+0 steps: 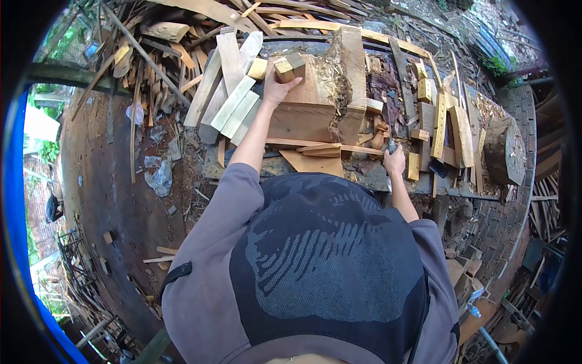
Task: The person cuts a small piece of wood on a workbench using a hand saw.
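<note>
My left hand (280,91) is closed around a short squared wooden block (290,68) at the near-left top of a big wooden chopping block (315,121). Beside it sits a smaller yellowish wood block (257,69). My right hand (394,159) grips a tool with a dark grey handle (391,145) and a thin metal shaft pointing away from me; its exact kind cannot be made out. Just left of that tool lies a rounded, turned wooden piece (378,139).
Pale planks (237,106) lean left of the big block. Cut wood pieces (440,124) and a dark object (438,168) cover the bench's right side, near a log stump (506,151). Scrap wood (176,36) is heaped behind; a plastic bag (160,178) lies on the ground.
</note>
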Motion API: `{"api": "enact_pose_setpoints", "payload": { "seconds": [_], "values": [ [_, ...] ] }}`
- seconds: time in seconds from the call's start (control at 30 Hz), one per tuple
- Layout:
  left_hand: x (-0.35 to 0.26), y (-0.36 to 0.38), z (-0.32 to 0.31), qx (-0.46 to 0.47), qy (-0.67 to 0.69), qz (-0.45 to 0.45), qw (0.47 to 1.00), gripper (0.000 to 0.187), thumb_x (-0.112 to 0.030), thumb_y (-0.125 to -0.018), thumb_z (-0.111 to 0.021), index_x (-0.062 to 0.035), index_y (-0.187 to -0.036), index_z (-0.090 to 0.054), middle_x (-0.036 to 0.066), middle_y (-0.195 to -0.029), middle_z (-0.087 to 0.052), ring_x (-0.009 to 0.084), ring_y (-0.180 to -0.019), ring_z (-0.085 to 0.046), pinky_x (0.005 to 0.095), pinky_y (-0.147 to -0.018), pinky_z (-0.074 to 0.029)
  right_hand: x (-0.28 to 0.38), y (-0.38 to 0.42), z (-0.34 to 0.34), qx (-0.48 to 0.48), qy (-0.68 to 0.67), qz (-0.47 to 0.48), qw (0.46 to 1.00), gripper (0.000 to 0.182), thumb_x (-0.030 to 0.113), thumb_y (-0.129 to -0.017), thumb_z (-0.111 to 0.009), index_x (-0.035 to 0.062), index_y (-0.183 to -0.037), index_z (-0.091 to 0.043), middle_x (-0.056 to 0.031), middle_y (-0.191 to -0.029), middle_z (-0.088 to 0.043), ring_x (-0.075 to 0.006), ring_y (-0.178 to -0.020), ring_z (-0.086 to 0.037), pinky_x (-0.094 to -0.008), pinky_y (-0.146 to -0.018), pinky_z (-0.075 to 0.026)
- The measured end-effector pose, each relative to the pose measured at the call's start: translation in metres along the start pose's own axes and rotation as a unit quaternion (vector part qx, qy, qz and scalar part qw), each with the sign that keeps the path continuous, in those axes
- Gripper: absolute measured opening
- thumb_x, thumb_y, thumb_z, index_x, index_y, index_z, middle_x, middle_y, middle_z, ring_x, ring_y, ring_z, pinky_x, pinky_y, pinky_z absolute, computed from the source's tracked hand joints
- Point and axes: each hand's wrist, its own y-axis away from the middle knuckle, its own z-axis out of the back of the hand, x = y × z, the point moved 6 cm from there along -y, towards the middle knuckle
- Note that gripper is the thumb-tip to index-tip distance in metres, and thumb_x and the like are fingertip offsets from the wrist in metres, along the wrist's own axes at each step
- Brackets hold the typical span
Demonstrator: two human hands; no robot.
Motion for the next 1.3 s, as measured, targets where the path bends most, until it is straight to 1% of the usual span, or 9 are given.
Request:
{"api": "enact_pose_setpoints", "payload": {
  "seconds": [0.43,0.63,0.73,0.87,1.0,1.07,1.13,1.27,1.3],
  "values": [
    [0.015,-0.007,0.009,0.017,-0.132,0.028,0.991,0.063,-0.017,-0.063,-0.088,-0.0007,-0.115,-0.055,0.007,-0.107,-0.063,0.0143,-0.094,-0.060,0.0272,-0.082,-0.050,-0.006,-0.061,0.060,-0.225,-0.045,0.067,0.971,0.053,0.030,-0.082,-0.064,0.0093,-0.126,-0.044,-0.0175,-0.110,-0.058,-0.0341,-0.101,-0.057,-0.0434,-0.085,-0.047],
    [0.021,0.000,0.013,-0.031,-0.181,0.057,0.981,0.052,-0.017,-0.066,-0.086,0.0020,-0.107,-0.060,0.007,-0.100,-0.066,0.0137,-0.085,-0.062,0.0274,-0.077,-0.051,-0.031,-0.068,0.015,-0.044,0.050,-0.010,0.998,0.061,0.038,-0.085,-0.061,0.0077,-0.134,-0.040,-0.0159,-0.123,-0.053,-0.0321,-0.119,-0.045,-0.0478,-0.099,-0.035],
    [0.013,0.002,0.008,-0.038,-0.169,0.005,0.985,0.034,-0.018,-0.070,-0.084,-0.0004,-0.091,-0.065,0.003,-0.080,-0.065,0.0102,-0.063,-0.057,0.0240,-0.056,-0.047,-0.027,-0.054,-0.001,-0.040,0.045,-0.017,0.998,0.059,0.034,-0.085,-0.060,0.0058,-0.134,-0.041,-0.0171,-0.129,-0.048,-0.0343,-0.123,-0.040,-0.0504,-0.102,-0.031],
    [0.006,0.006,0.006,-0.028,-0.181,0.019,0.983,0.034,-0.019,-0.070,-0.084,0.0002,-0.090,-0.065,0.004,-0.080,-0.066,0.0107,-0.065,-0.059,0.0246,-0.058,-0.048,-0.006,-0.032,0.004,-0.152,0.006,0.028,0.988,0.051,0.027,-0.082,-0.062,0.0036,-0.125,-0.048,-0.0189,-0.123,-0.050,-0.0348,-0.120,-0.042,-0.0498,-0.099,-0.033],
    [0.010,0.005,0.009,-0.027,-0.161,0.007,0.987,0.043,-0.022,-0.068,-0.085,0.0013,-0.097,-0.065,0.006,-0.088,-0.067,0.0120,-0.073,-0.062,0.0264,-0.066,-0.052,0.064,-0.029,0.034,-0.205,-0.102,0.167,0.959,0.047,0.025,-0.082,-0.063,0.0034,-0.122,-0.051,-0.0189,-0.116,-0.053,-0.0356,-0.111,-0.047,-0.0459,-0.096,-0.036],
    [0.019,0.001,0.014,-0.075,-0.286,-0.029,0.955,0.052,-0.026,-0.064,-0.088,0.0013,-0.101,-0.064,0.007,-0.092,-0.068,0.0134,-0.079,-0.063,0.0276,-0.068,-0.052,0.152,-0.015,0.069,-0.190,-0.208,0.380,0.881,0.056,0.026,-0.080,-0.067,0.0015,-0.126,-0.047,-0.0193,-0.117,-0.053,-0.0331,-0.108,-0.051,-0.0447,-0.094,-0.040],
    [-0.025,0.016,-0.012,-0.059,-0.329,-0.014,0.942,0.067,-0.033,-0.057,-0.090,0.0008,-0.108,-0.061,0.010,-0.096,-0.068,0.0199,-0.090,-0.064,0.0324,-0.081,-0.051,0.243,0.009,0.098,0.026,-0.228,0.448,0.864,0.071,0.025,-0.078,-0.069,0.0111,-0.139,-0.035,-0.0206,-0.130,-0.046,-0.0354,-0.119,-0.048,-0.0423,-0.101,-0.039],
    [-0.046,0.021,-0.028,0.119,-0.439,0.043,0.889,0.063,-0.034,-0.055,-0.084,-0.0019,-0.106,-0.065,0.017,-0.093,-0.069,0.0270,-0.084,-0.067,0.0344,-0.077,-0.053,0.340,0.036,0.097,0.090,-0.048,0.579,0.809,0.083,0.034,-0.070,-0.076,0.0230,-0.141,-0.035,-0.0194,-0.139,-0.042,-0.0371,-0.118,-0.050,-0.0422,-0.100,-0.042],
    [-0.065,0.026,-0.032,0.177,-0.459,0.083,0.867,0.061,-0.032,-0.054,-0.083,-0.0022,-0.104,-0.066,0.018,-0.091,-0.069,0.0272,-0.082,-0.068,0.0351,-0.075,-0.053,0.347,0.032,0.088,0.174,-0.045,0.550,0.816,0.078,0.033,-0.069,-0.077,0.0167,-0.137,-0.042,-0.0191,-0.128,-0.052,-0.0361,-0.116,-0.052,-0.0405,-0.097,-0.044]
  ]
}}
